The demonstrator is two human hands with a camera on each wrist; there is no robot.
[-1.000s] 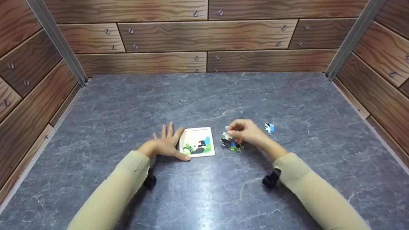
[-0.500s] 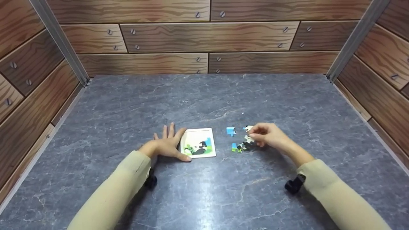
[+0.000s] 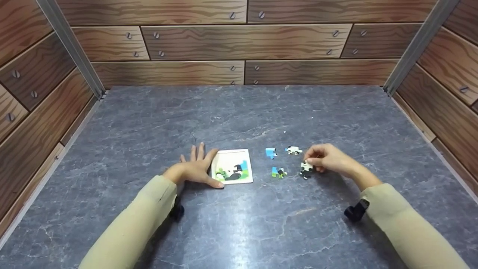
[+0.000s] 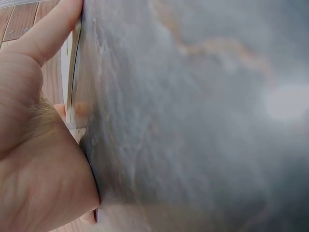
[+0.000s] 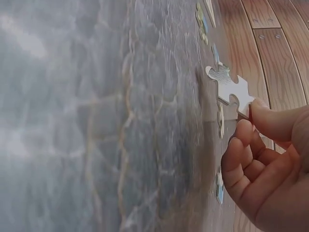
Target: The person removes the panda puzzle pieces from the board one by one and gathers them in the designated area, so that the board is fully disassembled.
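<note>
The puzzle tray (image 3: 227, 159) is looking part-filled; the left hand (image 3: 195, 170) is resting wide against it, the right grip (image 3: 330, 160) is pinching one piece (image 3: 306, 170); loose pieces (image 3: 277, 172) are lying unplaced

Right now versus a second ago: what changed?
The right hand moved rightward, away from the puzzle board, carrying the pinched black-and-white piece; the blue piece and mostly white piece are now uncovered. Unchanged: left hand spread at the board's left side.

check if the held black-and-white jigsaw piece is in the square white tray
Out: the right hand pinches the piece, well apart from the tray.
</note>
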